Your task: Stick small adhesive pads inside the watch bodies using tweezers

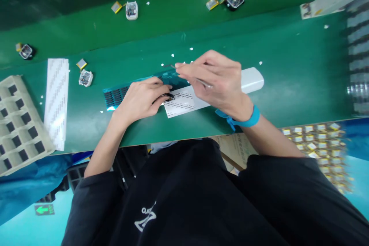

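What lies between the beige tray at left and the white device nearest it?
A white printed sheet, then green tabletop, separates tray from device in the head view.

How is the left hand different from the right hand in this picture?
The left hand holds a small dark device; the right hand holds a thin tool. The right hand has a blue band at its wrist; the left hand has none. Both hands wear no gloves.
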{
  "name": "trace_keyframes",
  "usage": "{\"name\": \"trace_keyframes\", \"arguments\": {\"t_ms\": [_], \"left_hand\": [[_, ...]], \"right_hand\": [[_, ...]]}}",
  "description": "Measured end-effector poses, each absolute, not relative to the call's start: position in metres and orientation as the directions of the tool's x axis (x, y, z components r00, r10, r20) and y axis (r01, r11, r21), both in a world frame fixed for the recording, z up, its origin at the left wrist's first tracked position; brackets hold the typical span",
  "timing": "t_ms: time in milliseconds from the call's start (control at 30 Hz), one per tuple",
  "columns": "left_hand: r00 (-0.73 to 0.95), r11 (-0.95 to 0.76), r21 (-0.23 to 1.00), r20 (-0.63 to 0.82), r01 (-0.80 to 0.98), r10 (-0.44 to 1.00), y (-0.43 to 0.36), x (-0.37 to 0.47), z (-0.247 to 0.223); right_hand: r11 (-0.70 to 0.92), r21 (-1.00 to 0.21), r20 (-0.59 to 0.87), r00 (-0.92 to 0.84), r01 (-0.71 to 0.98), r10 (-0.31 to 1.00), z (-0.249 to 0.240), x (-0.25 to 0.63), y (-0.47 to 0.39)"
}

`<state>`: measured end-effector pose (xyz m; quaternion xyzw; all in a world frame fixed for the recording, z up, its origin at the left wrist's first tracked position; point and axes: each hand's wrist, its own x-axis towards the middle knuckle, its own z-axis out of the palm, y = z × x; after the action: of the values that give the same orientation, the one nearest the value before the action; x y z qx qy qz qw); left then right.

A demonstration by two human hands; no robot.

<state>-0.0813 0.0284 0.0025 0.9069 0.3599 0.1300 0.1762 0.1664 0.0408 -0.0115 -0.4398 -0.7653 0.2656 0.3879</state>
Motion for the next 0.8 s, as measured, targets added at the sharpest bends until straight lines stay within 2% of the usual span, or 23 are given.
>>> {"name": "trace_keyframes", "arguments": {"t_ms": [100, 167, 233, 300, 367, 433, 533, 667, 800], "left_hand": [[0.681, -0.648, 0.623, 0.241, 0.438, 0.692, 0.026, -0.081, 0.01], [0.435, -0.516, 0.787, 0.355, 0.338, 0.827, 0.028, -0.082, 0.012], [0.069, -0.316, 0.916, 0.308, 0.246, 0.949, 0.034, -0.086, 0.01], [-0.105, -0.114, 0.985, 0.128, 0.131, 0.986, 0.042, -0.093, 0.002], [-0.09, 0.051, 0.998, -0.047, 0.043, 0.995, 0.05, -0.099, -0.008], [-0.047, 0.121, 0.992, -0.12, 0.021, 0.992, 0.054, -0.101, -0.017], [-0.015, 0.09, 0.996, -0.09, 0.028, 0.996, 0.051, -0.095, -0.029], [-0.075, 0.074, 0.997, -0.077, -0.037, 0.994, 0.044, -0.084, -0.041], [-0.065, 0.077, 0.997, -0.077, -0.016, 0.995, 0.037, -0.078, -0.041]], "right_hand": [[0.602, -0.602, 0.553, -0.27, 0.524, 0.788, 0.004, 0.165, 0.053], [0.651, -0.548, 0.651, -0.22, 0.525, 0.726, 0.008, 0.163, 0.056], [0.661, -0.526, 0.698, -0.173, 0.535, 0.695, 0.007, 0.162, 0.055], [0.645, -0.555, 0.68, -0.16, 0.525, 0.716, 0.002, 0.162, 0.052], [0.626, -0.604, 0.628, -0.189, 0.494, 0.755, -0.003, 0.163, 0.047], [0.619, -0.633, 0.572, -0.257, 0.465, 0.779, -0.007, 0.163, 0.042], [0.661, -0.602, 0.548, -0.371, 0.447, 0.75, -0.01, 0.163, 0.037], [0.705, -0.547, 0.479, -0.522, 0.45, 0.705, -0.008, 0.162, 0.032], [0.648, -0.61, 0.368, -0.562, 0.456, 0.741, -0.007, 0.162, 0.03]]}}
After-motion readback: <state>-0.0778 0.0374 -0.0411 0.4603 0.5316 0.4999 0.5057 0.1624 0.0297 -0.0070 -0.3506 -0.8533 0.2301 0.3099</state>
